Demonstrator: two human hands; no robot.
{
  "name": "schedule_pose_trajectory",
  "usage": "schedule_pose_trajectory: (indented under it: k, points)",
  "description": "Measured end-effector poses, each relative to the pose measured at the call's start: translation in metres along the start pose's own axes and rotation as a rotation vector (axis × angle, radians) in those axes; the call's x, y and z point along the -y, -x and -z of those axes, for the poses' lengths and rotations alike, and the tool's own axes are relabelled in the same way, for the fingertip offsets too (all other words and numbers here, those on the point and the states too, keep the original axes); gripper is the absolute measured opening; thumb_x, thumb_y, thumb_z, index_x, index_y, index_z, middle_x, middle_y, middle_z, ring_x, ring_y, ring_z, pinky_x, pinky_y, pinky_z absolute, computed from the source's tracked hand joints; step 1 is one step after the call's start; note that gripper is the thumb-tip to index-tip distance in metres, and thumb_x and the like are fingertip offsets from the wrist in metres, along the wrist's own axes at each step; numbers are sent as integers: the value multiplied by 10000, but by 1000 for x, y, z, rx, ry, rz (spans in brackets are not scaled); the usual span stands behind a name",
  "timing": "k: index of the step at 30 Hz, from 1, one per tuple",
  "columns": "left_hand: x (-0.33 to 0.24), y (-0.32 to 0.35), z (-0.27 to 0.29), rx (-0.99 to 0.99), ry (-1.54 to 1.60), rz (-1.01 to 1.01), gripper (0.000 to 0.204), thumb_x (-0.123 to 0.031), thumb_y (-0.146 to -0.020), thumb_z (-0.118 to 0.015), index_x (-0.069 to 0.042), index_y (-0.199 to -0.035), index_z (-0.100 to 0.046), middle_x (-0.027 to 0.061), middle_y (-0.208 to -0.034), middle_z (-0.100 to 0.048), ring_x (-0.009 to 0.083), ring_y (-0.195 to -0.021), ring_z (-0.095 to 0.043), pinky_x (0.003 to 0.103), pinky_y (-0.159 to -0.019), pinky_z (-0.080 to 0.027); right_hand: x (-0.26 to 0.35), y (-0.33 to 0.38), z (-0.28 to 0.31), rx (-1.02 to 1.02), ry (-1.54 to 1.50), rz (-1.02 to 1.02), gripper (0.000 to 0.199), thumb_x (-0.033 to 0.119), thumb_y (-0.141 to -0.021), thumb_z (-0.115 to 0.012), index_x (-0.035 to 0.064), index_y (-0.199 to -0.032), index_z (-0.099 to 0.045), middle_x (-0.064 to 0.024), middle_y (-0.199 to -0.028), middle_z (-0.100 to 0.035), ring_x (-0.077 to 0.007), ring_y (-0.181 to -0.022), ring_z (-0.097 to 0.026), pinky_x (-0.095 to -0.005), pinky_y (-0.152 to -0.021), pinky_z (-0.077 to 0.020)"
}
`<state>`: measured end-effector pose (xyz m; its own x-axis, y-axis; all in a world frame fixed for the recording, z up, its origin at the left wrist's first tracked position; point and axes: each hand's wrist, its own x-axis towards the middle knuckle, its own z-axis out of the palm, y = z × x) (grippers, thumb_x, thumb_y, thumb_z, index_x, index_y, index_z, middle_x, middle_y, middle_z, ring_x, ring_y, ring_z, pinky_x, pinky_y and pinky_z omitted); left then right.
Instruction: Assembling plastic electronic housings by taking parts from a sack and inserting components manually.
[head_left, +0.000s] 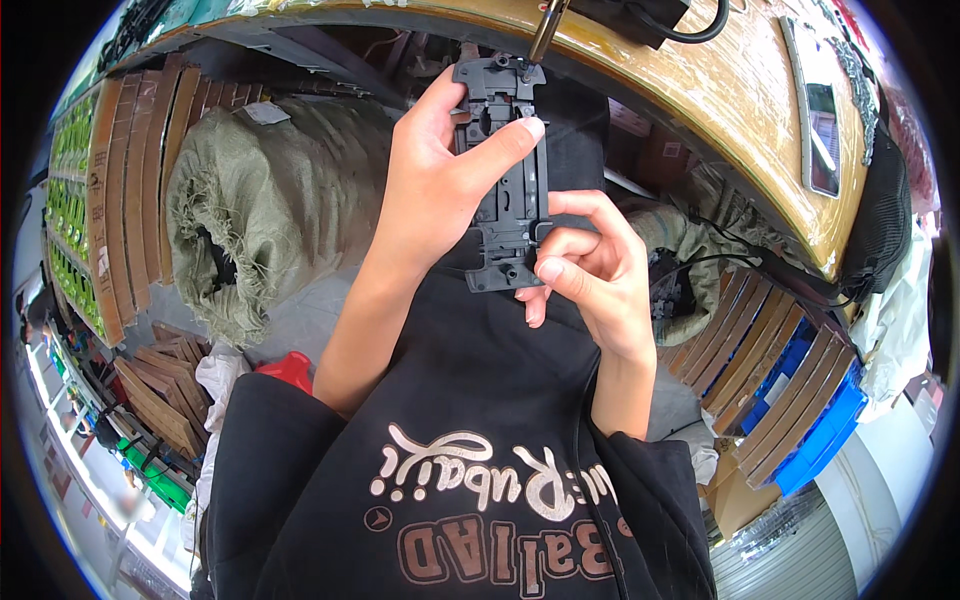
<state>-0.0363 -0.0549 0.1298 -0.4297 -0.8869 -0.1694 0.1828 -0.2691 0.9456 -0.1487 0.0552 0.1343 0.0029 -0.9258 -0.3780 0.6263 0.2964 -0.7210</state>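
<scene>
A long black plastic chassis [505, 205], like the base of a toy car, is held upright along its length above my lap. Around its upper half my left hand [440, 170] is closed, thumb across the top face and fingers behind the left edge. My right hand [595, 265] is closed at the lower right edge, with the thumb tip beside the rim and some fingertips showing below it; whether a small part is pinched there is hidden. A metal driver shaft [545, 35] comes down from above, its tip at the chassis's top right corner.
Ahead is a scuffed wooden bench [755, 90] with a phone-like device [820, 120] and a black cable [700, 35]. A green woven sack [270, 200] stands left beside stacked cardboard [125, 190]. At right are more cardboard sheets [800, 390] and a blue bin [825, 435].
</scene>
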Motion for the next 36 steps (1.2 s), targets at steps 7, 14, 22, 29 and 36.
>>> schedule_pose_trajectory:
  k: [7,14,22,29,36]
  points:
    - [2,1,1,7,-46,-63,224,-22,-727,-612,-13,-929,-514,3,-797,-544,53,-727,-486,196,-623,-418,-2,0,1,-4,28,1,369,-34,-754,-579,-25,-1084,-416,-94,-657,-567,-166,-530,-579,-297,-592,-511]
    - [2,2,4,29,-116,-65,233,-14,-732,-602,-17,-944,-505,0,-800,-540,56,-731,-482,195,-630,-420,-9,-6,5,3,34,-14,346,-29,-762,-570,-16,-1071,-415,-69,-632,-547,-151,-514,-564,-293,-582,-510]
    - [12,18,0,68,-118,-11,255,-32,-746,-594,-19,-973,-478,2,-833,-532,59,-751,-486,212,-670,-418,-16,9,14,7,54,-65,360,-50,-728,-561,4,-1029,-370,-48,-618,-507,-160,-457,-545,-308,-554,-528]
    - [37,39,-14,313,-109,238,327,-104,-764,-625,-17,-1021,-441,7,-735,-541,48,-645,-502,191,-566,-423,-16,46,65,-19,104,-133,344,-5,-703,-589,69,-956,-368,28,-574,-457,-33,-425,-424,-159,-441,-410]
    - [52,35,21,136,-274,357,205,-145,-837,-523,-12,-993,-526,38,-632,-545,60,-497,-484,173,-472,-396,-30,183,199,-389,-219,491,394,62,-625,-599,61,-974,-416,-26,-643,-471,-66,-370,-375,-164,-331,-309]
